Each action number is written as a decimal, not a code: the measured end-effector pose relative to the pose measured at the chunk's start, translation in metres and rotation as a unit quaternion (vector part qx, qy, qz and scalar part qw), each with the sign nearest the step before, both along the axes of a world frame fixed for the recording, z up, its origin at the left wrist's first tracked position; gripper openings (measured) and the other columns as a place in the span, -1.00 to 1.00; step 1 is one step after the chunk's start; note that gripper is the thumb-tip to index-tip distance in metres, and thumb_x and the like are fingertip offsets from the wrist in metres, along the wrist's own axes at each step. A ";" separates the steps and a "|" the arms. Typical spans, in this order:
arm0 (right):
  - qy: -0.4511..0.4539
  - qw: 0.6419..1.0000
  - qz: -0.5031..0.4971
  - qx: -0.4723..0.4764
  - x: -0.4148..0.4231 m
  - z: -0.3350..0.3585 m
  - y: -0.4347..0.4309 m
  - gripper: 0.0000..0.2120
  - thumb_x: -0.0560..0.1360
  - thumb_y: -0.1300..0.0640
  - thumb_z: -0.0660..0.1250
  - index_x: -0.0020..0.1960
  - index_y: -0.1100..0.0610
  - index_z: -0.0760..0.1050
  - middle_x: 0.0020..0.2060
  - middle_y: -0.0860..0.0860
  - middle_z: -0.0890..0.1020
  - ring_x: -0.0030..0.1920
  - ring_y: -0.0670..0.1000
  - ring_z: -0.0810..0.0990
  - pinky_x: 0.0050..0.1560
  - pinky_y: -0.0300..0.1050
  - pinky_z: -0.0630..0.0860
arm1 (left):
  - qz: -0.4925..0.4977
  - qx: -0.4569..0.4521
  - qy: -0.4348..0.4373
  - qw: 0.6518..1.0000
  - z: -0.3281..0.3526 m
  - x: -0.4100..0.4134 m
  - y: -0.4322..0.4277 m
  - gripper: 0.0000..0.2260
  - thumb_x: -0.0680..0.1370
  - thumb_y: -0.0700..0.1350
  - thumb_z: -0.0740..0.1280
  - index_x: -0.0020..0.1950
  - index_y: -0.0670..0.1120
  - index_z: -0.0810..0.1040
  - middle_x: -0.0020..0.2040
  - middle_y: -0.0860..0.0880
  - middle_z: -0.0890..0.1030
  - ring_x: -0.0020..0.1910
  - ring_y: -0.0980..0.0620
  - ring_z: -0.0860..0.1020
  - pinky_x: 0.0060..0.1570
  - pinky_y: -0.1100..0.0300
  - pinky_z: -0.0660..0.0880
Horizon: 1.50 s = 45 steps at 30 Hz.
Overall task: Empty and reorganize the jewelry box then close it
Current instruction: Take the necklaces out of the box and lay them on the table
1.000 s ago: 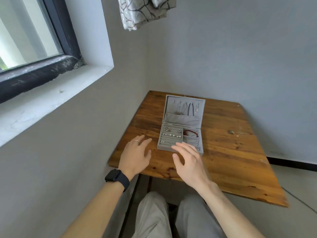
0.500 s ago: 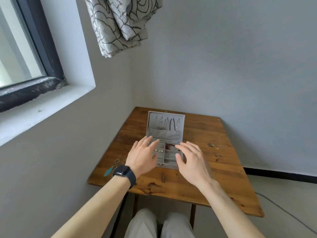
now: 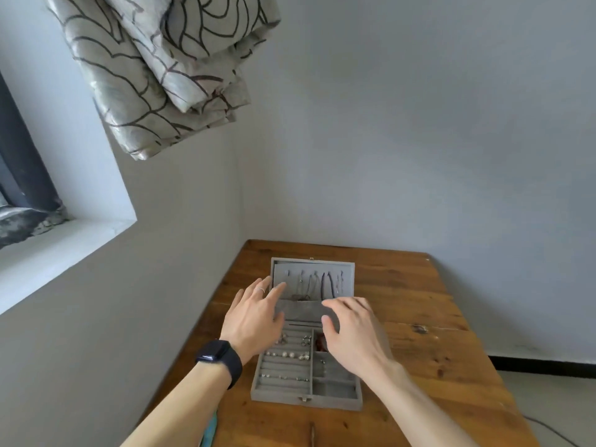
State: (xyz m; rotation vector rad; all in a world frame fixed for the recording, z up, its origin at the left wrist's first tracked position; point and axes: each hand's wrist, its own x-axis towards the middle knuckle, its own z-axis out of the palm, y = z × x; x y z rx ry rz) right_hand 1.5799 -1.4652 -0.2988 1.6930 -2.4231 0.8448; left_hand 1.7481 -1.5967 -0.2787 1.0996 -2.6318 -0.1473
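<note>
1. Sitting on a wooden table (image 3: 419,317), nearer its left edge, is the jewelry box (image 3: 281,387): grey, velvety, rectangular, w/ small metal clasp (image 3: 304,398) on the front wall. Its lid (image 3: 346,269) stands open, upright at the back.
2. Table top: knotty, scuffed planks, straight edges. Back edge meets the rear wall. Wide stretch of wood to the right of the box.
3. Inside lid: thin necklaces (image 3: 322,282) hang in a row above a soft pocket (image 3: 300,309).
4. Base, left half: ribbed slot rows w/ pearl studs & small rings (image 3: 287,354). Right half: square compartments, w/ a red-brown piece (image 3: 321,343) in the rear one, partly hidden.
5. At lid's left side, left hand (image 3: 254,314): fingers straight & spread apart, tips by the pocket. Contact: can't tell. Thin ring (image 3: 260,289) on one finger, black watch (image 3: 222,356) on wrist.
6. Over the pocket's right end, right hand (image 3: 351,330): fingers loosely bent, apart, holding nothing.
</note>
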 end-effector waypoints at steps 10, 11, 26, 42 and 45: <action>-0.010 0.998 -0.057 -0.009 -0.027 -0.029 -0.109 -0.72 0.58 -0.15 0.26 0.15 -0.01 0.57 0.03 -0.05 0.57 0.13 0.03 0.48 0.01 -0.12 0.50 | 0.029 0.202 0.184 0.962 -0.032 -0.042 -0.094 -0.31 0.58 0.01 0.33 0.61 0.20 0.03 0.59 -0.05 0.19 0.53 -0.05 0.24 0.30 0.25 0.27; -0.011 0.998 -0.063 -0.013 -0.028 -0.030 -0.116 -0.73 0.57 -0.16 0.28 0.10 -0.01 0.58 -0.01 -0.06 0.57 0.09 0.03 0.49 -0.05 -0.13 0.49 | 0.026 0.225 0.203 0.953 -0.036 -0.045 -0.099 -0.32 0.58 0.00 0.33 0.60 0.22 0.04 0.57 -0.03 0.25 0.49 -0.02 0.30 0.27 0.33 0.27; -0.095 0.989 -0.104 -0.037 -0.022 -0.014 -0.138 -0.87 0.55 -0.08 0.34 -0.09 -0.06 0.59 -0.13 -0.17 0.60 -0.10 -0.05 0.57 -0.25 -0.19 0.37 | 0.005 0.246 0.286 0.926 -0.053 -0.040 -0.109 -0.39 0.60 -0.14 0.38 0.53 0.29 0.22 0.41 0.02 0.47 0.27 0.12 0.49 0.01 0.52 0.39; -0.019 0.996 -0.085 0.009 -0.023 0.015 -0.139 -0.83 0.67 0.04 0.14 0.13 0.04 0.48 0.11 0.00 0.52 0.01 0.15 0.60 -0.19 -0.07 0.46 | 0.009 0.244 0.297 0.923 -0.048 -0.039 -0.101 -0.39 0.60 -0.16 0.37 0.51 0.30 0.23 0.42 -0.02 0.47 0.35 -0.03 0.49 0.21 0.15 0.50; 0.022 0.997 -0.057 -0.049 -0.021 0.024 -0.144 -0.86 0.67 0.04 0.15 0.09 0.04 0.46 0.06 -0.01 0.50 -0.11 0.12 0.59 -0.28 -0.12 0.37 | 0.006 0.242 0.295 0.924 -0.046 -0.039 -0.100 -0.40 0.60 -0.14 0.38 0.50 0.31 0.23 0.42 -0.01 0.48 0.33 -0.02 0.51 0.17 0.21 0.48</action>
